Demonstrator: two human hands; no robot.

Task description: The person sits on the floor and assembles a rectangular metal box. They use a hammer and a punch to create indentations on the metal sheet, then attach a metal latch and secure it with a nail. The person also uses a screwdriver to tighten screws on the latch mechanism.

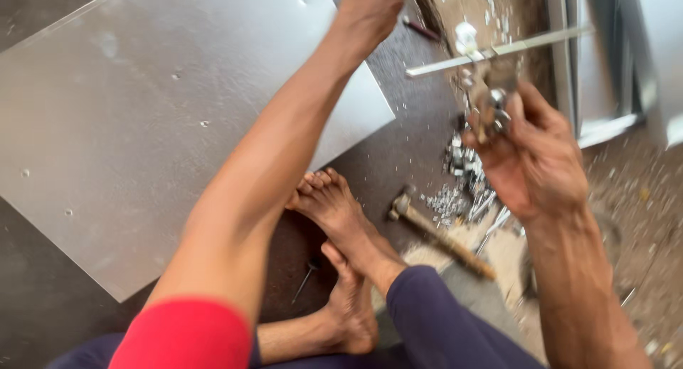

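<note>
My right hand (pixel 535 154) is raised at the right with its fingers closed on a small shiny metal fitting (pixel 492 107). The fitting sits right under a long thin metal bar (pixel 498 50) that runs across the top right. My left arm in a red sleeve stretches up across the middle, and my left hand (pixel 366 10) reaches past the top edge, so its fingers are hidden. It is above the corner of a large grey metal sheet (pixel 142 127) lying on the dark floor.
My bare feet (pixel 338 212) are crossed on the floor in the middle. A hammer with a wooden handle (pixel 441 234) lies to their right beside a heap of small screws and metal parts (pixel 455 191). A dark screw (pixel 307 275) lies near my foot. Metal frames (pixel 605 63) stand top right.
</note>
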